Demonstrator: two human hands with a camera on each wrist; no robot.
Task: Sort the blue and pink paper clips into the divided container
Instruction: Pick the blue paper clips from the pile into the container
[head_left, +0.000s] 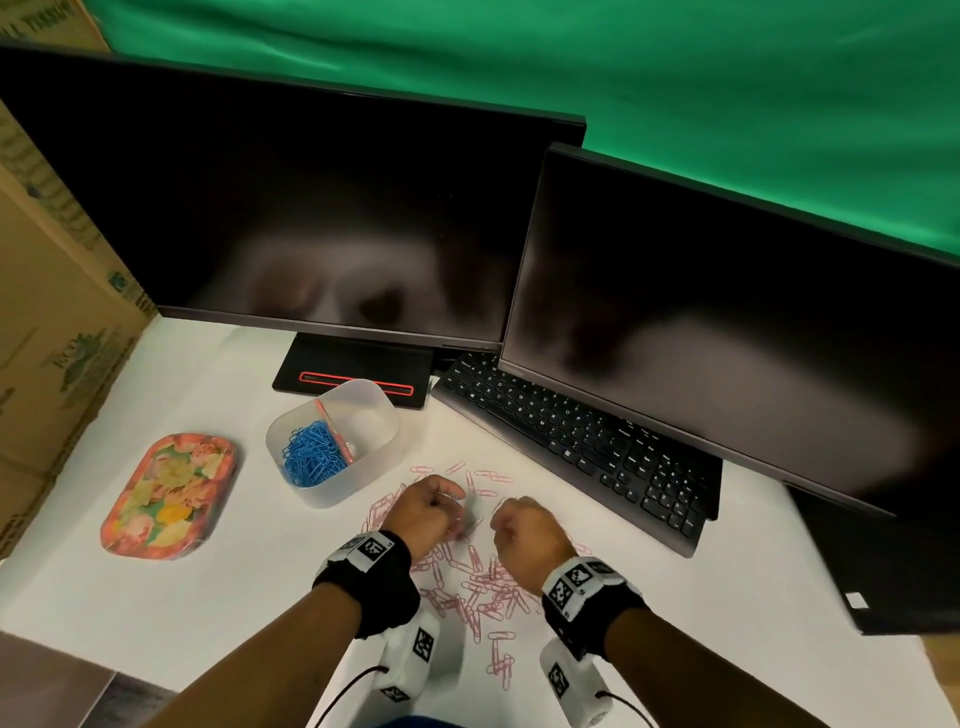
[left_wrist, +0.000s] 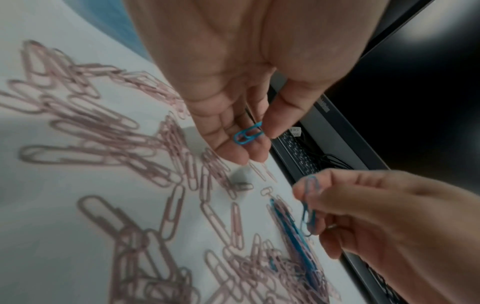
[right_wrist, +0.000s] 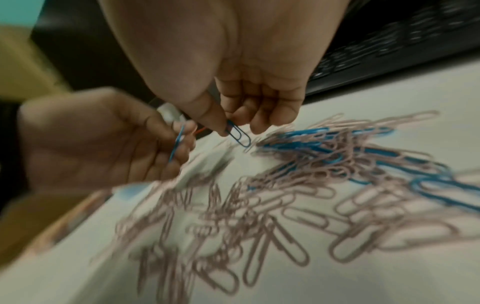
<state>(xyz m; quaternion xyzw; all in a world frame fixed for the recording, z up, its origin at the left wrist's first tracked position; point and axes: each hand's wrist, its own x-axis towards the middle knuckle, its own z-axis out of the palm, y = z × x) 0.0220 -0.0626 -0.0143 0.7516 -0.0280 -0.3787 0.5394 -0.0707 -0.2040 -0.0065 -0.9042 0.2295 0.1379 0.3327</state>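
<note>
while blue clips (head_left: 310, 453) fill the container's (head_left: 385, 435) left compartment, each hand's (head_left: 427, 512) grip pinches a blue clip (left_wrist: 247, 134).

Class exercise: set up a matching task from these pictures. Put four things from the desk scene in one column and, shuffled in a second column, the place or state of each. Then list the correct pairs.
Column A
1. left hand
2. divided container
3. flowered tray
4. pink paper clips

Column B
a. lies left of the container
b. spread loose on the white desk
c. pinches a blue paper clip
d. has blue clips piled in its left compartment

Pairs: 1-c, 2-d, 3-a, 4-b
</note>
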